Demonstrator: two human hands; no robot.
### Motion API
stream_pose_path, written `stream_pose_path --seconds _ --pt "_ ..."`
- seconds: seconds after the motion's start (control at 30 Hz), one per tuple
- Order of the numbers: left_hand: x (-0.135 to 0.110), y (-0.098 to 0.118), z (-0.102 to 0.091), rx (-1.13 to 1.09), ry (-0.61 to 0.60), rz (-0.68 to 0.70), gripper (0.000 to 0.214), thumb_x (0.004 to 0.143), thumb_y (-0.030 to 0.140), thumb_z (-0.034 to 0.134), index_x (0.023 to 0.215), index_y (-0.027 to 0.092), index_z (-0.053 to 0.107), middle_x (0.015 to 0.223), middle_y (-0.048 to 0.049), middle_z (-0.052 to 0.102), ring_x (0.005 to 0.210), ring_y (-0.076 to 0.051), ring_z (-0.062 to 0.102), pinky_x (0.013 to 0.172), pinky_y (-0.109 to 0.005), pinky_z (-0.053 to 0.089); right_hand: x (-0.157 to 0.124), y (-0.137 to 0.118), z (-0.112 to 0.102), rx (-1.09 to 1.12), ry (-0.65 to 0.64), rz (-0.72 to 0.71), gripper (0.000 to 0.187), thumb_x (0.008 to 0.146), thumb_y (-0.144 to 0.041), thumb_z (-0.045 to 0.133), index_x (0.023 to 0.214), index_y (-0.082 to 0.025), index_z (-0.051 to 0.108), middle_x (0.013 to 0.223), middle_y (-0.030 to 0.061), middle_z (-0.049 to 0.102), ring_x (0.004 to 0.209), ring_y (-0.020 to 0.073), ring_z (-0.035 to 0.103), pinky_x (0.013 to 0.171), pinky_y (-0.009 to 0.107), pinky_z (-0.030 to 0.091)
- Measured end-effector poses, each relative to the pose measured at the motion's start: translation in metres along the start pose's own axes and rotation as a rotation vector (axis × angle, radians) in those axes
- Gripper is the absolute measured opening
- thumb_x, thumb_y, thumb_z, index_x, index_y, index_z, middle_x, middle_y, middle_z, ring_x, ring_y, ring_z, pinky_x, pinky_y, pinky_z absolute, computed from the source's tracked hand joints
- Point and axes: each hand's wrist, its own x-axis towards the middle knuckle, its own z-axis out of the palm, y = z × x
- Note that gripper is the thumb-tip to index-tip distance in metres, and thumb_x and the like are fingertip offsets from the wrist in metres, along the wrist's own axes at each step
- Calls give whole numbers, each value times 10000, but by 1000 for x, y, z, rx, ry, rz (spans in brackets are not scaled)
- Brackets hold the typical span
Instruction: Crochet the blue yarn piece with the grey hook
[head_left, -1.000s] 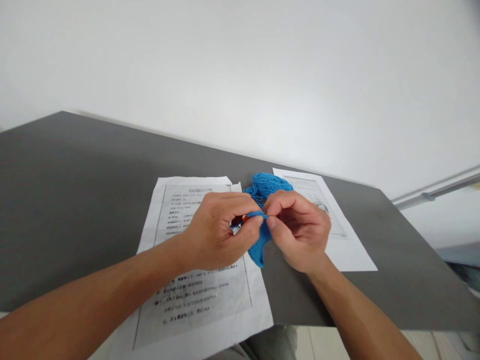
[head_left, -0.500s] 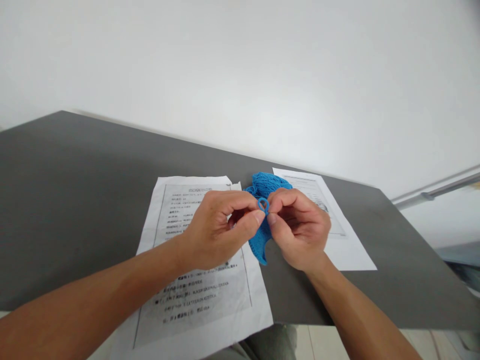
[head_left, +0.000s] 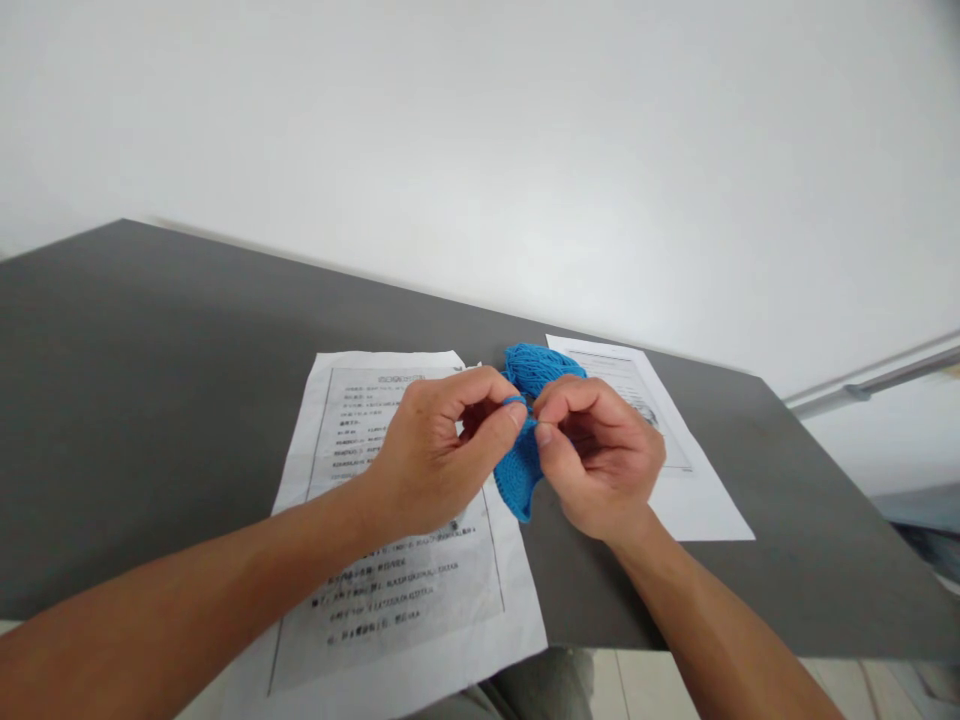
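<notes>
My left hand (head_left: 435, 455) and my right hand (head_left: 600, 455) meet above a dark grey table (head_left: 150, 400), fingertips pinched together on a piece of blue crochet work (head_left: 517, 475) that hangs between them. A thin loop of blue yarn sits over my left index fingertip. Behind the hands lies a bundle of blue yarn (head_left: 536, 365). Both hands are closed. A crochet hook seen earlier is hidden now.
A printed sheet (head_left: 360, 590) lies under my left hand and hangs over the table's near edge. A second printed sheet (head_left: 675, 470) lies to the right. A white wall stands behind the table. A metal rail (head_left: 877, 380) runs at the right.
The yarn loop between my fingertips has tightened and moved onto my left index finger. Both hands have shifted slightly; the orange hook tip seen a second ago is no longer visible.
</notes>
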Motion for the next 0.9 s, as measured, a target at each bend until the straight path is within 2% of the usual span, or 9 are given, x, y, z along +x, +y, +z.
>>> stream_pose_path --seconds 0.1,0.37,0.9 --pt "-2 -1 1 14 -2 10 215 972 187 594 764 169 647 604 68 528 541 -67 435 512 -209 354 0 0 1 -10 13 1 187 823 -50 636 834 -236 628 750 -32 629 635 108 560 540 226 461" --pt "-4 -3 0 59 2 78 212 1016 216 592 818 171 651 629 61 561 555 -79 486 546 -225 388 4 -5 2 28 31 32 159 804 -82 667 796 -238 637 715 -19 640 622 133 573 522 255 460" --pt "-5 0 0 126 30 167 195 1027 185 596 843 179 659 620 67 557 534 -79 476 548 -227 387 4 -7 2 79 17 25 167 801 -77 670 794 -239 634 698 -17 635 630 146 582 536 269 461"
